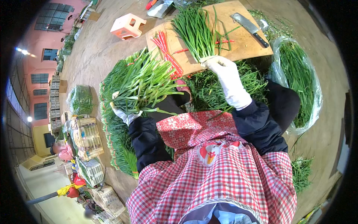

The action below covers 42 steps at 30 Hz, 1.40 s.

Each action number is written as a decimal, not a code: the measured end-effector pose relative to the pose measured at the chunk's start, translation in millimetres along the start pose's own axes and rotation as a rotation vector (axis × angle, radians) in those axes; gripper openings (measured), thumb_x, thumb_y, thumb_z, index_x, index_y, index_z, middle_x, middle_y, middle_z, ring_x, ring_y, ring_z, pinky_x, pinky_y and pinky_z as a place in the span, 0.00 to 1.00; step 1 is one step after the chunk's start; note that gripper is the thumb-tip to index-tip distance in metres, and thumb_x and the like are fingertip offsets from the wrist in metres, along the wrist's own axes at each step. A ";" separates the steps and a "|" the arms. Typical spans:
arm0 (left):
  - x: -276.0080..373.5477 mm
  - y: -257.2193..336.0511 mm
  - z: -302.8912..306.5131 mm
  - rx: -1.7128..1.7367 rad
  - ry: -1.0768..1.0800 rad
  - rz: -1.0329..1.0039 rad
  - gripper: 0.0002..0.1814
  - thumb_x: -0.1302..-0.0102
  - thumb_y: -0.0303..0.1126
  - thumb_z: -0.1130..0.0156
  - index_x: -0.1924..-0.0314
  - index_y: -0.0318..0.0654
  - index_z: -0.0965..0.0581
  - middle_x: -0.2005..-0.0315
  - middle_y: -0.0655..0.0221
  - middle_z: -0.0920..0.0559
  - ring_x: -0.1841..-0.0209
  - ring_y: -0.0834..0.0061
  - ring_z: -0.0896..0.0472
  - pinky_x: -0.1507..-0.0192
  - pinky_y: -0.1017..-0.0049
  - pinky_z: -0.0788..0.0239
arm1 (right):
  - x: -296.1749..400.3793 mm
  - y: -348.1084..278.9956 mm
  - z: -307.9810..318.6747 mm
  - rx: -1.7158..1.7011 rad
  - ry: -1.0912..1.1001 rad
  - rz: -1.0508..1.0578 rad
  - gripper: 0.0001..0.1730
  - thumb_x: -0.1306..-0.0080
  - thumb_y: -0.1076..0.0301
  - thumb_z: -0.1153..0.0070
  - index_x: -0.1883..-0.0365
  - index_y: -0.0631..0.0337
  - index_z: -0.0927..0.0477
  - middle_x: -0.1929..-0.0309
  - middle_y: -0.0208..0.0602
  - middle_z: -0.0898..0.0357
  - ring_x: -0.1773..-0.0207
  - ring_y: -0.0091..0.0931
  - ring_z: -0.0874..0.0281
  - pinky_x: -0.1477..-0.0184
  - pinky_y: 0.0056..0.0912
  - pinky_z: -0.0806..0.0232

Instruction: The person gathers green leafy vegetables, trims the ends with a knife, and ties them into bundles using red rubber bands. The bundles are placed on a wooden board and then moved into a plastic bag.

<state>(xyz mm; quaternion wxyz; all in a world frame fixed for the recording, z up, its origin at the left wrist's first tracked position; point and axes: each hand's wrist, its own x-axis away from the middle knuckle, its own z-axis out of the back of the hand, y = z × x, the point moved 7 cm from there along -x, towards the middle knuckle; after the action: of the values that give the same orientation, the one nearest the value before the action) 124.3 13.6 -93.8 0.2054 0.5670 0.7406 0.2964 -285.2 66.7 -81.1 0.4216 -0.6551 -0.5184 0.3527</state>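
Note:
My left hand (124, 114), in a white glove, holds a loose bunch of green chives (145, 86) over my left leg, pale ends pointing right. My right hand (228, 77), also gloved, pinches the pale ends of another fanned bunch of chives (197, 32) lying on the wooden board (237, 53). A bundle of red ties (167, 56) rests on the board's left part, and a single red tie (225, 41) lies right of the fanned chives. The cleaver (250, 29) with a black handle lies at the board's right side.
Stacked tied chive bundles (119, 134) stand on my left. Loose greens (223, 89) lie below the board, with a plastic bag of chives (296, 81) at right. Beyond are a pink plastic stool (127, 26), crates (88, 137) and a person (65, 151) at far left.

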 end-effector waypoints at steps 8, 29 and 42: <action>-13.2 -4.8 12.6 0.003 -0.040 -0.019 0.17 0.34 0.46 0.50 0.56 0.41 0.25 0.57 0.68 0.21 0.52 0.69 0.24 0.42 0.61 0.35 | 13.7 33.3 -55.8 0.036 -0.177 -0.226 0.17 0.38 0.58 0.37 0.62 0.65 0.16 0.71 0.29 0.18 0.69 0.16 0.27 0.64 0.23 0.33; -3.0 20.3 33.6 0.274 -0.009 0.152 0.28 0.30 0.58 0.66 0.47 0.53 0.24 0.42 0.60 0.25 0.43 0.49 0.28 0.43 0.41 0.38 | 8.0 -46.8 76.2 1.272 -0.325 0.386 0.16 0.41 0.63 0.42 0.56 0.58 0.18 0.62 0.43 0.18 0.56 0.39 0.20 0.52 0.39 0.29; -6.3 17.9 8.1 0.036 -0.243 0.079 0.21 0.32 0.53 0.53 0.57 0.46 0.24 0.57 0.68 0.21 0.54 0.65 0.23 0.46 0.59 0.31 | 21.1 -7.6 -84.0 0.978 -0.510 0.652 0.11 0.46 0.61 0.36 0.73 0.59 0.18 0.78 0.41 0.24 0.75 0.41 0.25 0.70 0.42 0.34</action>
<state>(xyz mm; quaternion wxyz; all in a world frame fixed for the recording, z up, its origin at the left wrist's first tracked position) 144.0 12.4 -87.9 0.2714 0.6313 0.6924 0.2200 -208.1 72.4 -41.4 0.4061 -0.4067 -0.1557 0.8034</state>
